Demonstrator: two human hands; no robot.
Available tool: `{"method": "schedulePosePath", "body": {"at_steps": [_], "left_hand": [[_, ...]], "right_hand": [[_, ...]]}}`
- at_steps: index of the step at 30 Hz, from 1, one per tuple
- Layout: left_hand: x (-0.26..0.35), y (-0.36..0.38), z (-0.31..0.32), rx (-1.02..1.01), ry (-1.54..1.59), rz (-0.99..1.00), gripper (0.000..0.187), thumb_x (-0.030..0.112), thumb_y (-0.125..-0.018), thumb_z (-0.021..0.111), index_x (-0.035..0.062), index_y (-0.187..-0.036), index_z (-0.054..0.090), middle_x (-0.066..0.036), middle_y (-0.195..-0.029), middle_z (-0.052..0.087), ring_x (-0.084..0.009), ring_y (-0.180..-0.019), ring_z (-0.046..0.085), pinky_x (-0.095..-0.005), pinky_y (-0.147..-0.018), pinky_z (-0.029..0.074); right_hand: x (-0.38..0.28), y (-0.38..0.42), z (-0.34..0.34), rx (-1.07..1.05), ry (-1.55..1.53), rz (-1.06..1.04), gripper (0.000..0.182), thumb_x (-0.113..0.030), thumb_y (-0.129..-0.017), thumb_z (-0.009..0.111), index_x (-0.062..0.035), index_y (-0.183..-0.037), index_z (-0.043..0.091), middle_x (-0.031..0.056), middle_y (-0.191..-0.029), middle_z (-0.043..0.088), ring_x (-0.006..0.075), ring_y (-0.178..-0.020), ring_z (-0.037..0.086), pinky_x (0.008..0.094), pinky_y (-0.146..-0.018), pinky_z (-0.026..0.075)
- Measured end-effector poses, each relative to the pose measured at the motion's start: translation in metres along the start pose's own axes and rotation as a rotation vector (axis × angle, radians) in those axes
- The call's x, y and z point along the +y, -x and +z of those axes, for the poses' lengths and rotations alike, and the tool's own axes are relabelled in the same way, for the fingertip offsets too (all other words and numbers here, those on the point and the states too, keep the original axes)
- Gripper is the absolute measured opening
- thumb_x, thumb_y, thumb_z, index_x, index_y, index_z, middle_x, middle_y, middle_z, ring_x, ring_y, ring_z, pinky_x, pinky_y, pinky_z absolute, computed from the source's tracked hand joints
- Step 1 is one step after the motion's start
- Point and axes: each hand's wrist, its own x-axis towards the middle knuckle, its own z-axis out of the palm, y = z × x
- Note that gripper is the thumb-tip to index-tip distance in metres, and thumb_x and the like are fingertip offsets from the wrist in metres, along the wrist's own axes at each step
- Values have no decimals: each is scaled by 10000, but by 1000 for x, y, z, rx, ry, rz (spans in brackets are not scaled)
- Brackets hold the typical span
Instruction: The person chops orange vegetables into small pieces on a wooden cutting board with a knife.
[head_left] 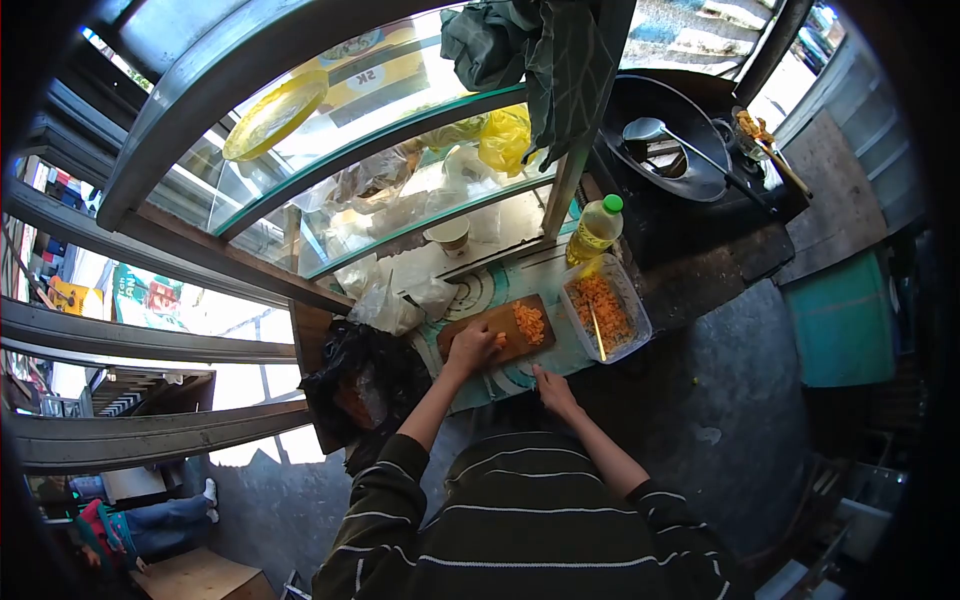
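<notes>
On a wooden cutting board (482, 327) lies a heap of diced carrot (529, 322). My left hand (473, 348) is on the board with its fingers closed over an orange piece of carrot (499, 341). Just off the board's near edge, my right hand (555, 389) is closed; what it grips is too small and dark to make out. To the right, a clear plastic container (642, 322) holds chopped carrot (601, 306) and a yellow-handled utensil (597, 332). Behind it stands an oil bottle (594, 232) with a green cap.
A black wok (640, 95) with a ladle (690, 145) sits on the stove at the back right. A black plastic bag (375, 370) is left of the board. A glass display case (400, 190) rises behind. Another person (150, 530) is at far left.
</notes>
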Motion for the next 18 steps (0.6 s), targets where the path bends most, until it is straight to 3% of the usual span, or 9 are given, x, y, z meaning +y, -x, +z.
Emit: {"method": "schedulePosePath", "body": {"at_steps": [1,3,6,7,9,13,18], "left_hand": [[4,4,7,79,42,-113,224,213,-672,686,53,-817,628,-117,-838,538,-273,-845,556,-361,-677,488],[13,10,20,163,64,-174,232,198,-671,689,41,-831,627,-126,-837,533,-283,-836,555,-372,-682,479],[22,12,35,285,126,-285,246,163,-667,696,23,-857,625,-140,-840,528,-302,-820,554,-387,-688,466],[24,12,38,320,167,-331,253,142,-663,699,16,-869,624,-145,-843,527,-311,-812,554,-390,-689,464],[24,13,42,335,214,-371,253,135,-663,700,13,-870,622,-151,-850,526,-319,-803,555,-395,-689,463],[25,11,45,409,235,-404,265,126,-644,709,23,-876,635,-144,-790,528,-311,-706,558,-392,-624,446],[28,10,40,397,237,-407,247,136,-655,703,32,-869,639,-148,-788,528,-315,-710,559,-393,-632,449]], "right_hand": [[-1,-1,2,2,1,0,594,-509,-899,318,21,-722,516,142,-609,531,257,-576,552,354,-580,437],[-6,-2,10,47,62,-62,579,-458,-918,290,49,-789,539,220,-733,572,369,-763,565,402,-711,422],[-13,-1,16,24,62,-60,582,-439,-924,263,59,-866,559,283,-851,567,425,-903,528,429,-774,397],[-15,-1,14,18,66,-62,582,-439,-924,263,59,-866,559,283,-851,567,425,-903,528,429,-774,397],[-19,-2,6,-127,93,82,602,-465,-911,242,27,-1030,567,292,-1025,537,425,-1034,474,446,-873,371],[-24,2,4,-114,90,59,610,-467,-911,241,37,-1024,566,297,-1008,541,426,-1026,479,451,-866,372],[-24,2,6,-82,114,61,622,-479,-909,248,44,-982,576,297,-980,550,428,-1003,491,460,-843,382]]}}
